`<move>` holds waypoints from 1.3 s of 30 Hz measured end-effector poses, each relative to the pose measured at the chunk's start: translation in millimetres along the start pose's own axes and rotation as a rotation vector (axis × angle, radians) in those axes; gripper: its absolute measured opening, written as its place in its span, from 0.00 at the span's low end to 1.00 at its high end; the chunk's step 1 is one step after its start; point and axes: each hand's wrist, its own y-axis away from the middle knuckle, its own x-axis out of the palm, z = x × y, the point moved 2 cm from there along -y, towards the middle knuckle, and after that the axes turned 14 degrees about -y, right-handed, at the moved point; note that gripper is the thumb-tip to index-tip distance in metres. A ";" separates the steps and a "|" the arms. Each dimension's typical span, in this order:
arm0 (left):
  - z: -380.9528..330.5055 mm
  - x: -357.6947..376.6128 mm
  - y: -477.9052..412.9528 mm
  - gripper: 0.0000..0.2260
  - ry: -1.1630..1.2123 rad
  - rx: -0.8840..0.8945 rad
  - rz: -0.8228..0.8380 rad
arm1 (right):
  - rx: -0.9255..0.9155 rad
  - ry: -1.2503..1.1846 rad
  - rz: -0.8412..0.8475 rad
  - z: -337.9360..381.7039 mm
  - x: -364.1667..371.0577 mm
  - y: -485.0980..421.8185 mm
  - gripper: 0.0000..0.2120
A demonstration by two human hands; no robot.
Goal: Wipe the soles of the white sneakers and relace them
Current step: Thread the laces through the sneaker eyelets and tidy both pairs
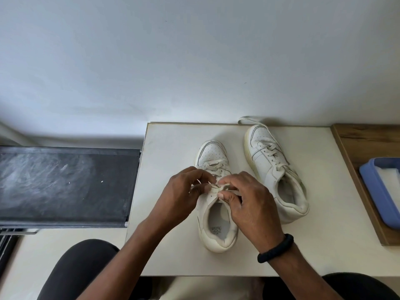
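Two white sneakers stand upright on a small white table (173,252), toes pointing away from me. Over the tongue of the near sneaker (216,232) both hands work its white lace (213,187). My left hand (186,191) pinches the lace at the upper eyelets from the left. My right hand (244,200), with a black band on its wrist, pinches the lace from the right. The far sneaker (275,169) stands to the right, laced, with a loose lace end (249,120) trailing past its toe.
A blue tray (372,191) holding something white sits on a wooden board (357,135) at the right. A dark grey panel (65,182) lies left of the table. A pale wall rises just behind. My dark-clad knees are below the table's front edge.
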 end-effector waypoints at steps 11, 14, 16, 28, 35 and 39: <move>1.4 -5.2 1.3 0.04 -0.094 0.093 -0.058 | -0.007 -0.067 0.014 -10.4 6.1 -3.4 0.07; 2.0 -4.1 2.4 0.04 -0.111 0.124 0.032 | -0.012 -0.067 0.006 -13.0 7.0 -3.4 0.06; 3.5 -4.4 1.8 0.05 -0.126 0.145 0.036 | -0.012 -0.072 0.005 -13.8 7.5 -3.2 0.06; -11.3 10.4 4.6 0.03 -0.350 0.133 -0.383 | -0.098 -0.102 0.093 -15.6 2.4 -11.1 0.06; -1.2 1.1 0.7 0.02 -0.095 0.030 0.013 | -0.064 -0.111 0.049 -18.7 5.2 -8.8 0.05; -0.2 -4.1 0.9 0.03 -0.037 0.049 0.071 | -0.047 -0.110 0.044 -19.8 5.6 -9.1 0.06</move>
